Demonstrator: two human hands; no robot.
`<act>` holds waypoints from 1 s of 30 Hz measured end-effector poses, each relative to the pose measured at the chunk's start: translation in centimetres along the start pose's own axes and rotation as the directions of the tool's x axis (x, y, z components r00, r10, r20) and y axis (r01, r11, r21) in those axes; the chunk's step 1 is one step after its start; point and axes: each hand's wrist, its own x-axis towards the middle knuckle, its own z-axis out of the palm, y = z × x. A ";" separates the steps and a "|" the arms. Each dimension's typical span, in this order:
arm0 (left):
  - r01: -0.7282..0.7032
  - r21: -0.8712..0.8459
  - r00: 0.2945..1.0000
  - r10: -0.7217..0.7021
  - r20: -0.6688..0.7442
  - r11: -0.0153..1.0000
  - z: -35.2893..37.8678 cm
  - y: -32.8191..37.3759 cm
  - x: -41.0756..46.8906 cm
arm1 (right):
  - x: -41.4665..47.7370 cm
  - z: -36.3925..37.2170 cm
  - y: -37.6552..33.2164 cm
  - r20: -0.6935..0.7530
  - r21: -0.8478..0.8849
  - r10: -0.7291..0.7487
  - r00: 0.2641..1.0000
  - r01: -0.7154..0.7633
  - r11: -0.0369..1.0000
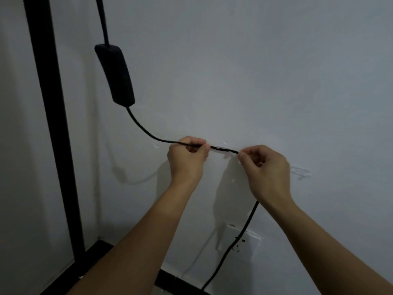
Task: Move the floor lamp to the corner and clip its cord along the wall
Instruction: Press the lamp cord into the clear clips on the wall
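I see left hand (187,155) and right hand (264,163) both pinching the black cord (144,129) taut over a clear clip (223,150) on the wall (255,71); lamp pole (53,124) stands in the corner, bare wall to the right, no readable writing.

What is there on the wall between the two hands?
In the head view, a clear clip with the black cord across it lies between the left hand and right hand.

You are pinching a black cord (148,135) that is showing a matt, finely braided, cloth-like sheath against a wall (255,71) whose painted face is looking smooth and flat. The inline switch (116,74) is appearing as matt black plastic. Clear, glossy plastic clips (301,171) are catching the light, and the white socket plate (253,245) is looking like smooth plastic.
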 end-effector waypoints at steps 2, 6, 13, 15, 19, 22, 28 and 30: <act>-0.038 0.026 0.999 0.038 -0.003 0.999 0.1 0.2 0.1 | -0.9 0.3 0.6 -0.010 -0.057 -0.015 1.000 0.014 0.998; -0.042 0.055 0.999 0.043 -0.013 0.998 0.1 0.2 -0.3 | -1.7 1.1 1.0 0.014 -0.052 0.004 1.000 -0.003 0.999; -0.007 0.148 1.000 0.003 0.026 0.989 -1.0 -0.5 -1.0 | -6.4 -0.3 3.7 0.160 0.288 0.165 0.973 -0.206 0.935; -0.014 0.248 0.999 0.007 0.033 0.969 -1.4 -0.8 -1.9 | -7.8 -1.1 5.0 0.162 0.315 0.203 0.966 -0.246 0.917; -0.450 0.409 0.892 0.377 0.249 0.794 -1.1 -0.1 -4.6 | -9.0 -2.6 6.5 0.173 0.365 0.212 0.962 -0.263 0.893; -0.745 0.441 0.668 0.567 0.482 0.501 0.1 0.6 -5.4 | -9.5 -3.3 6.7 0.193 0.407 0.219 0.957 -0.281 0.869; -0.812 0.455 0.583 0.471 0.662 0.365 2.6 -0.1 -6.4 | -8.7 -5.7 6.6 0.121 0.378 0.204 0.972 -0.235 0.895; -0.812 0.457 0.583 0.474 0.659 0.363 3.2 -0.3 -6.5 | -7.9 -6.8 6.2 0.047 0.338 0.170 0.984 -0.176 0.924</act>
